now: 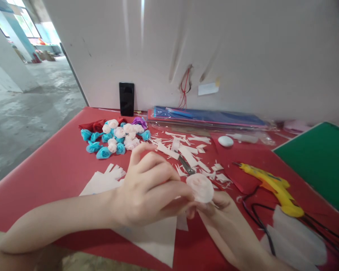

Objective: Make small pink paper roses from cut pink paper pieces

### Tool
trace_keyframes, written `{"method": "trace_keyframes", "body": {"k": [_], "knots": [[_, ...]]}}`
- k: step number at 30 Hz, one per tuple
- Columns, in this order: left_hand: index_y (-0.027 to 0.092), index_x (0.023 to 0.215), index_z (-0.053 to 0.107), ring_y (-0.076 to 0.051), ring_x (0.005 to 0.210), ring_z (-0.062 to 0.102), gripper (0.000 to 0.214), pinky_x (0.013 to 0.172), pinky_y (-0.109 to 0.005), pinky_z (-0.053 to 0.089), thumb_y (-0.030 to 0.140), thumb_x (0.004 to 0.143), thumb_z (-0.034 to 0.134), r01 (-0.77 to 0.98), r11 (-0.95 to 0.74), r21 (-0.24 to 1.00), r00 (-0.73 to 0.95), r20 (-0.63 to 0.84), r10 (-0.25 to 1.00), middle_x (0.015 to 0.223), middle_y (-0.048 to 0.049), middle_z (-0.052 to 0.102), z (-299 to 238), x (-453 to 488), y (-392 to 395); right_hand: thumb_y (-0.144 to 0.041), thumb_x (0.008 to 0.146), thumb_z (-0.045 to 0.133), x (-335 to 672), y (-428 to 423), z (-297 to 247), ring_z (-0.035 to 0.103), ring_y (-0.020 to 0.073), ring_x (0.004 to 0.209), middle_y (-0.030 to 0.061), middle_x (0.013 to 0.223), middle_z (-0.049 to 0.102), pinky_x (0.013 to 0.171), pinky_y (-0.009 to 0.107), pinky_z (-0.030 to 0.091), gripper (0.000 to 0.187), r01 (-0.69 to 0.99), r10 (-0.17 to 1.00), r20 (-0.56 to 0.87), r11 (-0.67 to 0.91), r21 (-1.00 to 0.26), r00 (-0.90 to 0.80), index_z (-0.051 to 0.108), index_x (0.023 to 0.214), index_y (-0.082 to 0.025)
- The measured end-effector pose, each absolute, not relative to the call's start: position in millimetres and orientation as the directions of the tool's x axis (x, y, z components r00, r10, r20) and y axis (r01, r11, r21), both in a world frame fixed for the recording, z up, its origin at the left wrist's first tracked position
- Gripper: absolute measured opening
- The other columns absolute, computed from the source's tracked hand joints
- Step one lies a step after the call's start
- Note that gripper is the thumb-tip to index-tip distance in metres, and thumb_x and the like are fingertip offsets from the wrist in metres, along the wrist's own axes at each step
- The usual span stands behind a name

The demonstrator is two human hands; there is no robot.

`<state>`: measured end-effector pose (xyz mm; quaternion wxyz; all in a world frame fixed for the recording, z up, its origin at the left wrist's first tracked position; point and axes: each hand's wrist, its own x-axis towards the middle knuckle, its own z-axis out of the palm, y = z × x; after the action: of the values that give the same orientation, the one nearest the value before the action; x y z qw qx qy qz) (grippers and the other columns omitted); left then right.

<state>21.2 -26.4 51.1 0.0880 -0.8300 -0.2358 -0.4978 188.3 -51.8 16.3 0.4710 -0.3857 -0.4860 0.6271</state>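
Observation:
A small white paper flower (200, 187) with a rolled centre is held up over the red table. My left hand (151, 186) pinches its left edge between thumb and fingertips, the other fingers curled. From below and to the right, my right hand (224, 218) grips its base; part of that grip is hidden behind the flower. Just behind it lie scissors (185, 164), partly covered, among white paper scraps (188, 155). White paper sheets (155, 239) lie under my left forearm. Finished flowers (104, 152) in blue, pale pink, red and purple are grouped at the back left.
On the right lie a yellow glue gun (274, 186) with black cable, a green board (319, 162) and translucent sheets (298, 237). A phone (127, 99) leans against the back panel, beside wrapped blue sheets (214, 118). A white oval object (225, 141) sits behind the scraps.

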Motion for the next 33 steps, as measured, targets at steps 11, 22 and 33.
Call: {"method": "trace_keyframes", "body": {"k": [11,22,33], "knots": [[0.019,0.065,0.054,-0.012,0.061,0.04,0.013,0.073,-0.033,0.035,0.017,0.077,0.052,0.542,-0.839,-0.054,0.414,0.886,0.21,0.052,0.0037,0.047,54.3,16.7,-27.8,-0.041,0.063,0.071,183.9,-57.1,18.5,0.054,0.0174,0.062,0.0015,0.05,0.056,0.055,0.026,0.042,0.023,-0.235,0.961,-0.035,-0.102,-0.967,-0.274,0.069,0.049,-0.023],[0.018,0.067,0.054,-0.013,0.063,0.041,0.005,0.078,-0.035,0.034,0.018,0.072,0.057,0.509,-0.861,0.013,0.371,0.899,0.233,0.054,0.0041,0.054,47.8,22.5,-28.4,-0.035,0.066,0.071,184.9,-55.3,12.7,0.046,0.0112,0.049,-0.0012,0.049,0.059,0.055,0.024,0.042,0.013,-0.34,0.946,-0.03,-0.146,-0.929,-0.323,0.071,0.057,-0.025],[0.018,0.071,0.056,-0.013,0.067,0.042,0.008,0.079,-0.036,0.034,0.011,0.07,0.055,0.446,-0.893,0.063,0.411,0.872,0.267,0.058,0.0038,0.055,50.1,17.3,-28.4,-0.036,0.067,0.07,184.7,-56.7,15.7,0.049,0.0083,0.049,-0.0029,0.047,0.059,0.053,0.019,0.041,0.014,-0.354,0.917,-0.051,-0.204,-0.913,-0.396,0.071,0.057,-0.026]]}}
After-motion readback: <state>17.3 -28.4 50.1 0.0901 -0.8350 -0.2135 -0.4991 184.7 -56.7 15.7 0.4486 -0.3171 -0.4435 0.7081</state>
